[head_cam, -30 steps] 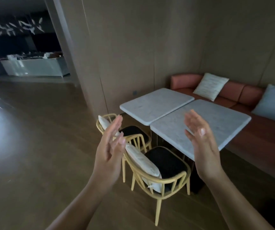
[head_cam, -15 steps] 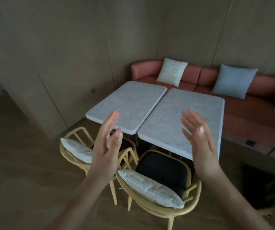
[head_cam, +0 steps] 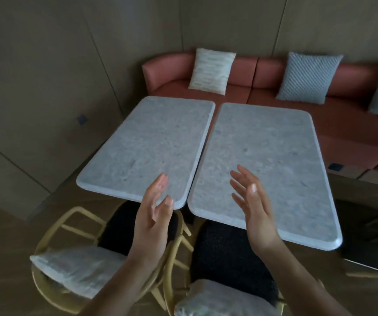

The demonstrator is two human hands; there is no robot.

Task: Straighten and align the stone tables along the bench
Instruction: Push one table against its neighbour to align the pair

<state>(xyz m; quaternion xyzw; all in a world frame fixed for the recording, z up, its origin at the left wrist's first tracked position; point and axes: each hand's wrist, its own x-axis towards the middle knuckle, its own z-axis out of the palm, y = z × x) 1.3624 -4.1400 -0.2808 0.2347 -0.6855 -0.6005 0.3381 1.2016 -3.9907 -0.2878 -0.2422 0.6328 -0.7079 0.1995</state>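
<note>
Two stone tables (head_cam: 151, 149) run lengthwise toward bench (head_cam: 343, 124).

Two tables (head_cam: 151, 147), two chairs (head_cam: 69, 226), three cushions (head_cam: 210, 68)

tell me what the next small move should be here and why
Probably lower both open hands onto the near edge of the right stone table and nudge it toward the bench. Its near edge sits closer to the camera than that of the left stone table, and the left hand and right hand hold nothing.
</note>
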